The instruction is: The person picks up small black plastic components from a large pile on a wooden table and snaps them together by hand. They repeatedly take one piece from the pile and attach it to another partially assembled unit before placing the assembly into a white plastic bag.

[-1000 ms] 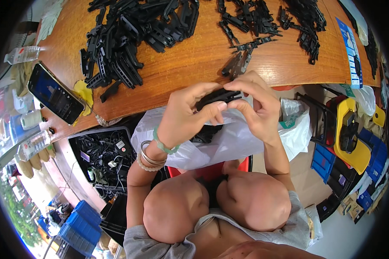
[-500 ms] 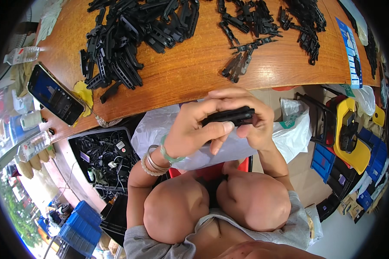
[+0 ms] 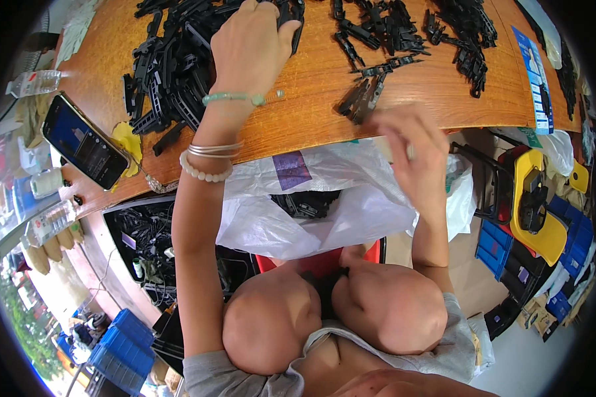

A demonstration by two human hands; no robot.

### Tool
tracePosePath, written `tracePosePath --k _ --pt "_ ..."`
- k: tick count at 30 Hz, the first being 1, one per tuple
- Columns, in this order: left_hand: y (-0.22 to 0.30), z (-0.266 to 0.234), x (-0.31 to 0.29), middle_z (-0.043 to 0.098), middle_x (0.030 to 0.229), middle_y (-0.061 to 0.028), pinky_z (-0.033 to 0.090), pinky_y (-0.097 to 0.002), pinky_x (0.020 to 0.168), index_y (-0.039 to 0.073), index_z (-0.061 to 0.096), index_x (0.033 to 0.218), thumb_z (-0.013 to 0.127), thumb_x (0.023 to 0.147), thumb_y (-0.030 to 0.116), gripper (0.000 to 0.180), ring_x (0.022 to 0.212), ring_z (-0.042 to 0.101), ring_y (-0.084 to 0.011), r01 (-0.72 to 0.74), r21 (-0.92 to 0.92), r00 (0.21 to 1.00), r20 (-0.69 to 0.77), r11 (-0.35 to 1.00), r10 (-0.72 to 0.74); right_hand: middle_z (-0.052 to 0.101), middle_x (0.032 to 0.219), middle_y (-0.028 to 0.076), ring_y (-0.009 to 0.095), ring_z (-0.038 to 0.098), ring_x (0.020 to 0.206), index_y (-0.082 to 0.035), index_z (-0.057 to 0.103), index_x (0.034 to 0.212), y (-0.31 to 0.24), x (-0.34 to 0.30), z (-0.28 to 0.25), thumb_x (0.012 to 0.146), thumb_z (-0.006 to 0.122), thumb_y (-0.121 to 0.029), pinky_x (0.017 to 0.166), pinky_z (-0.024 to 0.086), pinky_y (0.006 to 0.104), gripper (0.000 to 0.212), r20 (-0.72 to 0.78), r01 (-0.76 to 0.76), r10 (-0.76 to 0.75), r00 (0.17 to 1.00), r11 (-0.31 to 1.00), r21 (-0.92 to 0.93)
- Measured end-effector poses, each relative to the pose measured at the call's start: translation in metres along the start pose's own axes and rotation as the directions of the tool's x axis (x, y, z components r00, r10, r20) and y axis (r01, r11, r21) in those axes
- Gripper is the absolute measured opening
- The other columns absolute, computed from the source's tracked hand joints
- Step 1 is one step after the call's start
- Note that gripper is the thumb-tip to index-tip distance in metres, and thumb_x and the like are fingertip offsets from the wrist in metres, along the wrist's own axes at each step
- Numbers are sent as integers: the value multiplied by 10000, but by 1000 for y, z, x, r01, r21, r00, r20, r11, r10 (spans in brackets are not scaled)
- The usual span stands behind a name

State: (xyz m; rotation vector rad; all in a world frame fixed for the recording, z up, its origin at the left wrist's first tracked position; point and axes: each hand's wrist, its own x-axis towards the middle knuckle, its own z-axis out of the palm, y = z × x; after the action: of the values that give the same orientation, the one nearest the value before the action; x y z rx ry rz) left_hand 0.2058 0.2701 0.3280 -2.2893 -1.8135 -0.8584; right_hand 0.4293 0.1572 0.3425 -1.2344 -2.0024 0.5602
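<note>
A: Hands first. Left?
B: Left hand (image 3: 250,53) reaches over the big heap of black parts (image 3: 172,66), back of the hand up, green bracelet (image 3: 230,98) at the wrist. Fingertips run to the top edge; no telling whether its grip has hold of a part.
A: Right?
B: Right hand (image 3: 422,159), blurred, fingers curved, near the table's front edge, just beside a few loose black pieces (image 3: 361,99). Its grip is too smeared to tell if it's clasping anything.
A: Materials?
B: The big heap looks like hard plastic: long, narrow, some slightly bowed, some with ladder-like slots, mostly matte with a few glints. Two more clusters, the middle cluster (image 3: 396,30) and the right cluster (image 3: 473,49), are thinner, jointed-looking pieces, tangled.
A: Surface?
B: Table (image 3: 304,102) is brown wood grain, glossy. Phone (image 3: 83,142) at its left edge, blue-and-white leaflet (image 3: 535,83) on the right.
A: Room?
B: Crinkled white plastic sack (image 3: 271,228) below the table edge, black pieces (image 3: 304,204) inside. Black bin of cables (image 3: 142,231) at left; yellow chair (image 3: 540,212) at right; blue crate (image 3: 122,347) lower left.
</note>
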Motion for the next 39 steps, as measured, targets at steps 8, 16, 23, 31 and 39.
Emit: tracePosePath --k 8,16,23,31,39 --pt "6 -10 -24 608 778 -70 471 -300 631 23 624 825 667 814 159 144 706 605 -208 21 -186 996 -77 982 -35 547 1097 76 276 506 991 -74 626 908 24 20 9 717 656 4 788 380 371 209 -11 101 -112 994 929 -355" --pt "46 -48 -74 626 825 -102 492 -232 591 -70 540 1002 555 884 0 138 667 607 -122 457 -841 885 396 291 -244 634 924 51 221 583 813 -59 648 963 23 8 -9 756 626 50 732 423 315 235 -39 29 -43 998 950 -309" --pt "49 -51 -81 629 857 -127 470 -225 527 -116 581 1085 524 919 61 249 605 583 -112 672 -726 740 666 146 -95 662 823 89 162 629 738 -7 676 888 14 -1 -14 737 661 59 655 488 268 165 96 -245 226 969 890 385" --pt "58 -58 -94 654 781 -85 477 -215 519 -58 606 1106 641 858 82 287 627 621 -103 402 -792 872 484 460 71 664 850 116 206 636 777 13 685 874 -3 2 7 706 677 79 698 491 280 181 51 -87 72 996 882 462" --pt "56 -55 -101 663 761 -112 484 -253 579 -26 638 1006 749 741 93 311 639 655 -151 259 -738 934 355 623 32 651 881 161 230 625 810 14 668 952 -4 -10 17 696 721 31 736 477 298 262 16 -122 147 989 755 645"
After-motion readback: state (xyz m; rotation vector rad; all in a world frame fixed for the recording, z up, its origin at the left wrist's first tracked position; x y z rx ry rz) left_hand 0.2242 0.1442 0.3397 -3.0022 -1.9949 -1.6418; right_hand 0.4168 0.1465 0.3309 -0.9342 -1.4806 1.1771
